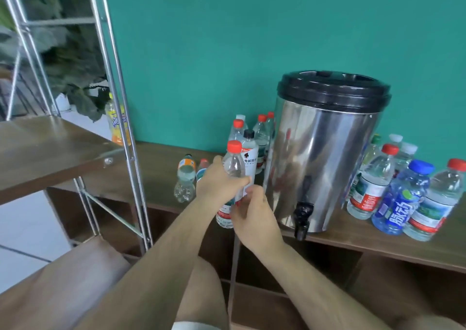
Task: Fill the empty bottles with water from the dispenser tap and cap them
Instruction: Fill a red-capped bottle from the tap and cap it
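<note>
With my left hand (219,181) curled round the red-capped bottle (234,164) and my right hand (250,212) gripping lower, I should hold it upright at frame centre while unscrewing its cap (234,146).

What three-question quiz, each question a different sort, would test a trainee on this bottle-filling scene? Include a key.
1. True or false: the clear red-capped plastic bottle held by the left hand and right hand is uncapped.
2. Fill in: the black tap sits at the ___ of the shiny steel dispenser.
3. The held bottle is: A) under the tap; B) left of the dispenser; C) behind the dispenser.
Key: 1 false; 2 bottom; 3 B.
</note>
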The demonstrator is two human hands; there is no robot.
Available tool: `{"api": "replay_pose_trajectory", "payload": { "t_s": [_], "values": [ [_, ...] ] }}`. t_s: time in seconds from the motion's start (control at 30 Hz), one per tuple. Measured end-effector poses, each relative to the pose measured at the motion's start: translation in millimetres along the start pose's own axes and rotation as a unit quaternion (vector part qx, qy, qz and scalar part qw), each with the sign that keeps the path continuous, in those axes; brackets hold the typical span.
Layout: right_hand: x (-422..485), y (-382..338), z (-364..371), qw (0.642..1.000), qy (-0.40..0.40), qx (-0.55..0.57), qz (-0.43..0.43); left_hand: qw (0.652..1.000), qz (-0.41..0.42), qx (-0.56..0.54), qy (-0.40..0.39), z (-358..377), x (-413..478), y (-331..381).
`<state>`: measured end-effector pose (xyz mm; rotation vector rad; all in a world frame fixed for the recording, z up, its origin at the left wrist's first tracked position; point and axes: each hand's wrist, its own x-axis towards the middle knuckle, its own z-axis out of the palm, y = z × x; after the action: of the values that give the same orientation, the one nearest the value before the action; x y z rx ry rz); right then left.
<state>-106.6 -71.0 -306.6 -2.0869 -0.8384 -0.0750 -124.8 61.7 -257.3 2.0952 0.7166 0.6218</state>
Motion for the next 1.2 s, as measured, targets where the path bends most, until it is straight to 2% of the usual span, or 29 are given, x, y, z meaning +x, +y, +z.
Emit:
{"api": "replay_pose_trajectory", "payload": {
  "t_s": [0.13, 0.23, 0.4, 0.67, 0.8, 0.97, 1.07, 1.2],
  "values": [
    [43, 7, 26, 0.999, 0.017, -0.002, 0.051, 1.0, 0.006, -0.001, -0.007, 13, 29, -4],
    [66, 11, 39, 0.999, 0.016, 0.007, 0.051, 0.999, 0.047, -0.007, -0.01, 21, 49, -6],
    [93, 14, 58, 0.997, 0.014, -0.026, 0.076, 0.998, 0.015, -0.048, -0.024, 28, 72, -11],
    [119, 24, 84, 0.987, 0.043, -0.1, 0.115, 0.98, 0.003, -0.186, -0.067, 32, 89, -18],
    [136, 30, 85, 0.986, 0.051, -0.085, 0.136, 0.985, 0.049, -0.154, -0.066, 39, 94, -26],
    [153, 33, 86, 0.985, 0.062, -0.082, 0.141, 0.992, 0.088, -0.083, -0.023, 46, 101, -38],
    [157, 33, 87, 0.978, 0.07, -0.123, 0.154, 0.993, 0.115, -0.014, -0.003, 45, 103, -47],
    [148, 31, 84, 0.987, 0.064, -0.055, 0.137, 0.99, 0.14, 0.028, 0.008, 43, 97, -58]
  ]
}}
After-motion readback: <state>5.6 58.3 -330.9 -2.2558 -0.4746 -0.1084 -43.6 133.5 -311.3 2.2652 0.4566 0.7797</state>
